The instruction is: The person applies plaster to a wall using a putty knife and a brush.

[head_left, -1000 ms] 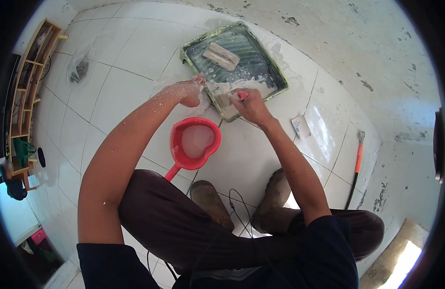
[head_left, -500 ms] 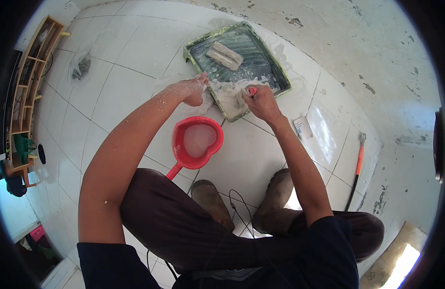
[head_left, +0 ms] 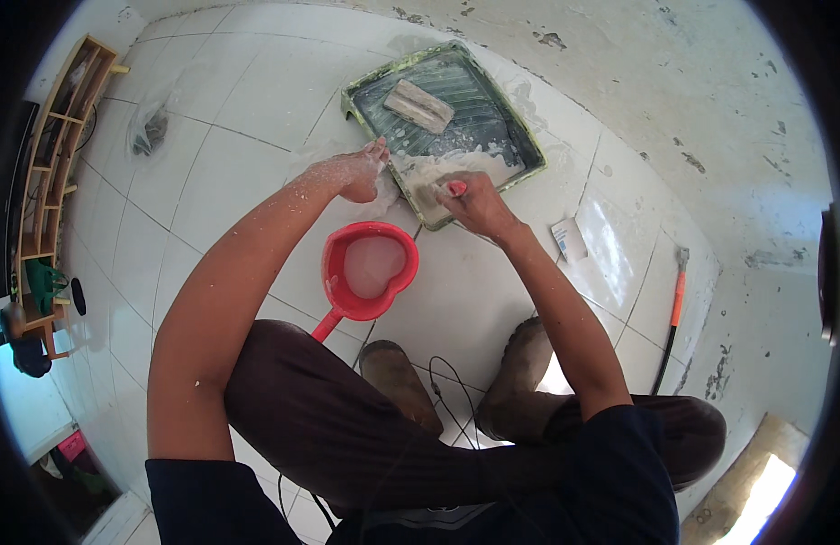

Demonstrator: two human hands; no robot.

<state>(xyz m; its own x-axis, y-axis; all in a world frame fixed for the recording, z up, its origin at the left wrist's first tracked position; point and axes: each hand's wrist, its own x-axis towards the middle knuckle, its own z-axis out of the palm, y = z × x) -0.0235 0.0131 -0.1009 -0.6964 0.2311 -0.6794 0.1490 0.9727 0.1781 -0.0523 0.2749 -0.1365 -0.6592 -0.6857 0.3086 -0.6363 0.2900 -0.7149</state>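
Observation:
A dark paint tray [head_left: 529, 145] with a green-stained rim lies on the floor ahead of me. White paste [head_left: 485, 169] is spread over its near end, and a worn grey block [head_left: 420, 106] rests on the ribbed part. My right hand [head_left: 479, 207] is closed around a red-handled putty knife [head_left: 457, 188] at the paste; its blade is largely hidden. At the tray's left rim, my powder-dusted left hand [head_left: 358, 174] grips the edge with its fingers. A red heart-shaped dipper [head_left: 333, 309] with cloudy whitish liquid stands on the floor just below my left hand.
To the right lie a small white card-like piece [head_left: 571, 240] and an orange-and-black handled hammer-like tool [head_left: 678, 291] beside the wall. A crumpled clear plastic bag [head_left: 151, 129] and a wooden shelf [head_left: 52, 173] are on the left. A thin black cable [head_left: 445, 400] loops between my boots.
My right hand has drawn the putty knife left and slightly nearer through the paste. My left hand stays at the tray's rim.

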